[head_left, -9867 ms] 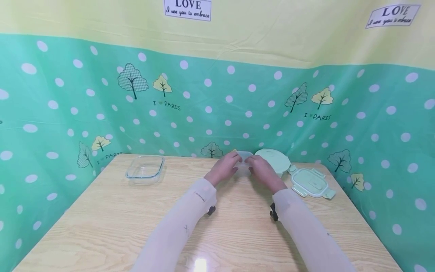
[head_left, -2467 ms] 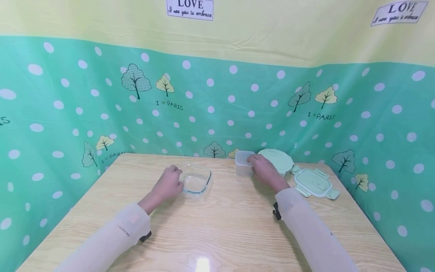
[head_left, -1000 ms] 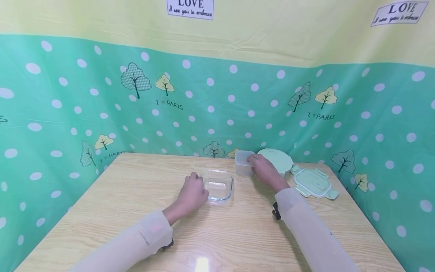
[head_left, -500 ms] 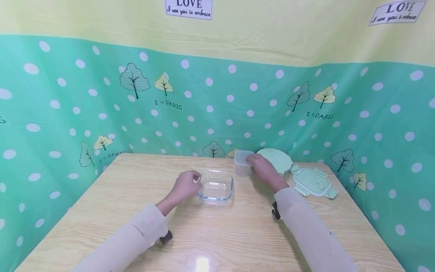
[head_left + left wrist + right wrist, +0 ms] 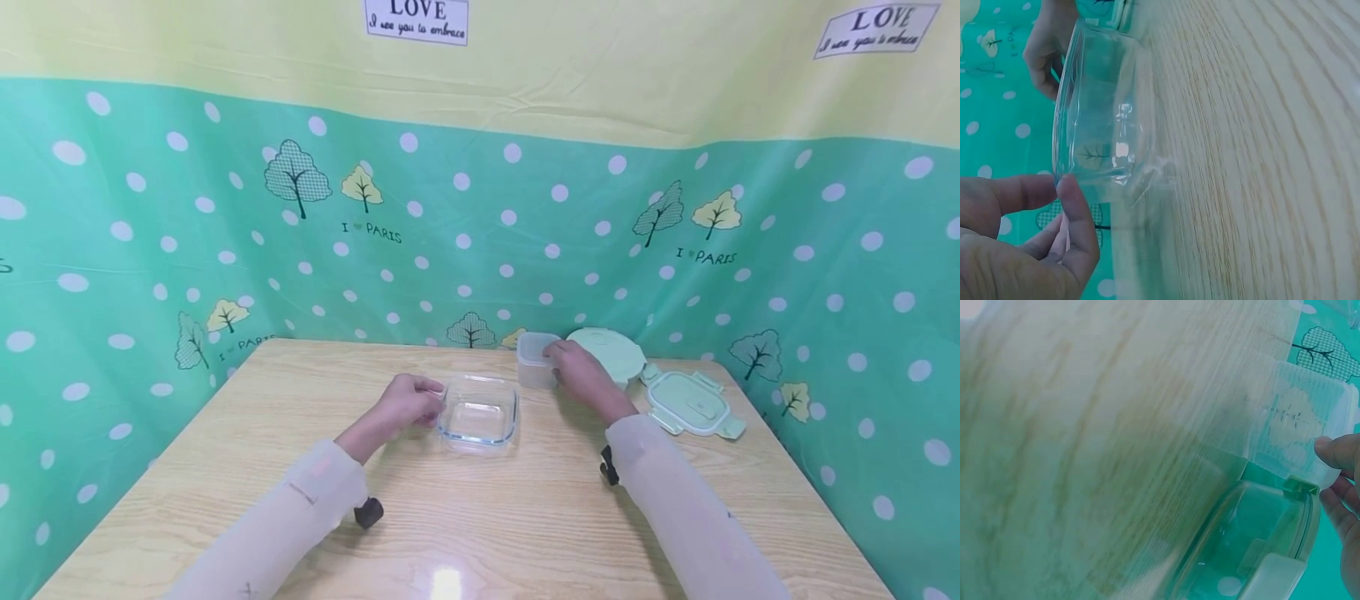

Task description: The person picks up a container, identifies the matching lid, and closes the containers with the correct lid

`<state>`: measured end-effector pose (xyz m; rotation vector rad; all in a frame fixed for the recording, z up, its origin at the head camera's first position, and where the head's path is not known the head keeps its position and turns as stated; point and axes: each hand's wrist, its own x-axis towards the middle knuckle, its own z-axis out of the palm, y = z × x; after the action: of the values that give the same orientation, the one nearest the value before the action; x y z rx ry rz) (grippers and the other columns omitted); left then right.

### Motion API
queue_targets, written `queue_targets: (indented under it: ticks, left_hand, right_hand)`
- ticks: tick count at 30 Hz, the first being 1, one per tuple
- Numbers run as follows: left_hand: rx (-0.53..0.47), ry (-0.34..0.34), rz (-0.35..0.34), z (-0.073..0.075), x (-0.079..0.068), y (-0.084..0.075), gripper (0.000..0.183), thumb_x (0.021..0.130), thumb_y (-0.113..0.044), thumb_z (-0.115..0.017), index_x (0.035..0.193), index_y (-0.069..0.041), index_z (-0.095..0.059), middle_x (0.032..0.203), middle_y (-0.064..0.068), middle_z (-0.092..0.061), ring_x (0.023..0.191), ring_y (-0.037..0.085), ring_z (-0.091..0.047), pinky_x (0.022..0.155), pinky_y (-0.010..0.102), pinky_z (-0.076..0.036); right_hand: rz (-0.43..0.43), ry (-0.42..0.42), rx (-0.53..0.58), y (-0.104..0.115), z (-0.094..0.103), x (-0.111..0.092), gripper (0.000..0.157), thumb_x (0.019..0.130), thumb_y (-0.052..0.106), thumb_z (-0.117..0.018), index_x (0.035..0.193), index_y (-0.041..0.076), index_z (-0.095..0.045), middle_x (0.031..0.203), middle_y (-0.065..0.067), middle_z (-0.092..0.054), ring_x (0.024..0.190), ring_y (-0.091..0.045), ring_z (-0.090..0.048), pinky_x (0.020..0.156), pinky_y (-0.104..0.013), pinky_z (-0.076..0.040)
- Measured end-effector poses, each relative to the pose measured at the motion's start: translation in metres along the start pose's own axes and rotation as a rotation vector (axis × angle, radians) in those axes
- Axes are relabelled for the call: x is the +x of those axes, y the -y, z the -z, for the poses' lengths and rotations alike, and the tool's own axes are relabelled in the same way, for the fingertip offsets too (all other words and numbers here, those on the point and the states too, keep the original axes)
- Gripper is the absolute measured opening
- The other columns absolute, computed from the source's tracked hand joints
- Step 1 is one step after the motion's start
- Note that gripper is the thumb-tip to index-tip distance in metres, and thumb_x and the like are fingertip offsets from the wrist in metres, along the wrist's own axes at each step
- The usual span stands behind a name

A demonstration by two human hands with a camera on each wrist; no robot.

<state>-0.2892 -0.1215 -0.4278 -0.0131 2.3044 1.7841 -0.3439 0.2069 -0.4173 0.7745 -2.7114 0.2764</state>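
Note:
A square clear glass food container (image 5: 477, 439) stands uncovered at the middle of the table. My left hand (image 5: 408, 402) is at its left side. In the left wrist view the thumb and index finger of the left hand (image 5: 1035, 231) pinch the rim of the glass container (image 5: 1100, 94) at a corner. Behind it to the right stands a small translucent plastic box (image 5: 535, 375). My right hand (image 5: 583, 373) holds that box by its upper right edge; in the right wrist view the thumb lies against the wall of the plastic box (image 5: 1291, 419), fingers on the far side.
A round container with a pale green lid (image 5: 609, 350) stands right beside the plastic box, partly behind my right hand. Farther right, a pale green clip lid (image 5: 690, 402) lies flat on the wooden table (image 5: 480, 517). A patterned curtain (image 5: 420, 275) hangs behind the table.
My left hand let go of the plastic box and brought the glass container from the far left to the middle. Lately its fingers shifted on the glass rim. The right hand stayed on the box.

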Motion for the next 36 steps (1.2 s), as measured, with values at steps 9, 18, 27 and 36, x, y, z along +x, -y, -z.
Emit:
queue_targets:
  ticks: [9, 18, 27, 36]
  left_hand:
    - [-0.021, 0.052, -0.011, -0.008, 0.002, 0.000, 0.046, 0.085, 0.006, -0.069, 0.130, 0.010, -0.060, 0.094, 0.018, -0.068, 0.067, 0.018, -0.063, 0.065, 0.030, -0.061]
    - [-0.081, 0.101, 0.000, -0.021, 0.003, -0.002, 0.047, 0.084, 0.009, -0.069, 0.129, 0.011, -0.058, 0.091, 0.019, -0.068, 0.064, 0.018, -0.063, 0.064, 0.030, -0.062]
    - [-0.062, 0.148, -0.008, -0.033, -0.001, -0.006, 0.050, 0.084, 0.007, -0.070, 0.132, 0.013, -0.056, 0.090, 0.016, -0.067, 0.068, 0.019, -0.065, 0.068, 0.033, -0.064]
    - [-0.062, 0.211, -0.016, -0.046, -0.003, -0.007, 0.048, 0.085, 0.008, -0.068, 0.131, 0.015, -0.057, 0.086, 0.017, -0.067, 0.064, 0.017, -0.065, 0.065, 0.031, -0.064]
  right_hand:
    - [0.007, -0.017, 0.006, -0.002, -0.002, 0.000, 0.032, 0.090, -0.006, -0.071, 0.121, -0.002, -0.067, 0.122, -0.018, -0.067, 0.114, -0.034, -0.063, 0.101, -0.045, -0.055]
    - [0.021, -0.009, 0.019, -0.004, -0.001, 0.000, 0.033, 0.088, -0.007, -0.072, 0.121, -0.002, -0.067, 0.120, -0.017, -0.067, 0.111, -0.033, -0.064, 0.099, -0.044, -0.056]
    - [0.041, -0.004, 0.041, -0.003, 0.003, 0.002, 0.036, 0.085, -0.010, -0.073, 0.120, -0.002, -0.068, 0.122, -0.018, -0.068, 0.112, -0.033, -0.063, 0.102, -0.044, -0.054]
    - [0.014, 0.045, 0.060, -0.003, 0.008, 0.002, 0.037, 0.087, -0.011, -0.070, 0.123, -0.002, -0.067, 0.125, -0.019, -0.067, 0.119, -0.035, -0.062, 0.107, -0.046, -0.051]
